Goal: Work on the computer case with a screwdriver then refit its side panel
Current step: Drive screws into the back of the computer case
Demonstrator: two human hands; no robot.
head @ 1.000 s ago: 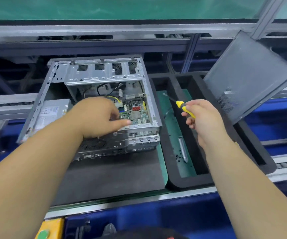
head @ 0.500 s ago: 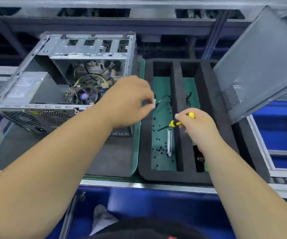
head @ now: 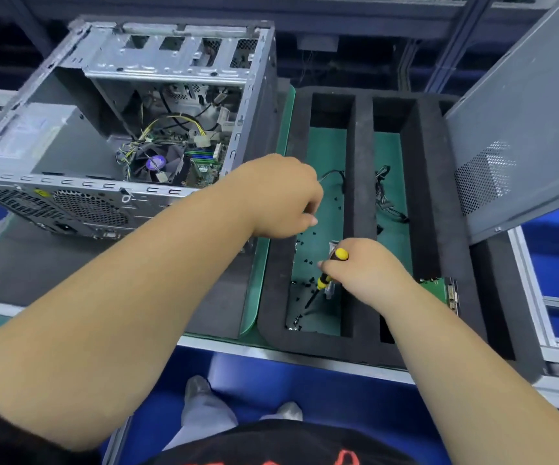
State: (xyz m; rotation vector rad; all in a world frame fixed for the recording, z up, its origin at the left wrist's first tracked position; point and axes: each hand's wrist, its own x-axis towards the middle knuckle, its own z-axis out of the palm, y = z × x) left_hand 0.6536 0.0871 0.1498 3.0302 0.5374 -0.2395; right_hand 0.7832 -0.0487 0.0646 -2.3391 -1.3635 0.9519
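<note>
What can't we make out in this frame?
- Left hand: its back faces the head camera, so whether the curled fingers hold anything is hidden.
- Screwdriver: handle middle covered by the right hand; tip type too small and blurred.
- Side panel: cut off by the top and right edges.
- Board in the tray: partly hidden behind the right forearm.

right hand (head: 368, 270) grips screwdriver (head: 327, 277) over foam tray (head: 360, 203) | left hand (head: 281, 196) curled above tray | computer case (head: 113, 129) open
</note>
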